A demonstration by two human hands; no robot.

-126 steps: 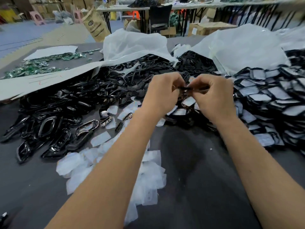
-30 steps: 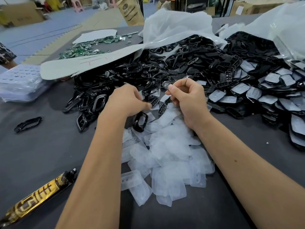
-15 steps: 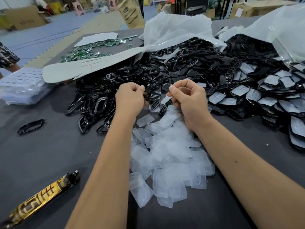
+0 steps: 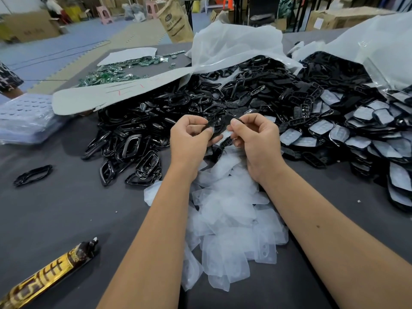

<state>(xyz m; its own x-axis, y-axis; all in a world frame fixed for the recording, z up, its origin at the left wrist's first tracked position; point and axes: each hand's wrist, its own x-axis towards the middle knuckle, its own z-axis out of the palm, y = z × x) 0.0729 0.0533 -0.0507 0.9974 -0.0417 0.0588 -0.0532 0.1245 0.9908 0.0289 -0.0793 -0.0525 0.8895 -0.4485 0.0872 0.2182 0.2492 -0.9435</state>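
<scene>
My left hand [image 4: 189,141] and my right hand [image 4: 256,141] hold one small black plastic part [image 4: 219,124] between them, pinching it at either end above the table. Directly below my wrists lies a heap of clear peeled film pieces [image 4: 229,215]. Behind my hands spreads a big pile of black plastic frames [image 4: 138,139] on the left. To the right lies a pile of black shells with pale film on them [image 4: 356,134].
The grey table [image 4: 55,215] carries a lone black frame [image 4: 33,175] at left and a gold-and-black tube [image 4: 46,275] near the front left. White plastic bags [image 4: 234,45] lie behind the piles. Green circuit boards [image 4: 111,72] and a stack of clear trays [image 4: 20,117] sit far left.
My hands have come together and lifted a black part between them; half a second ago they were apart above the film heap. The view has shifted slightly.
</scene>
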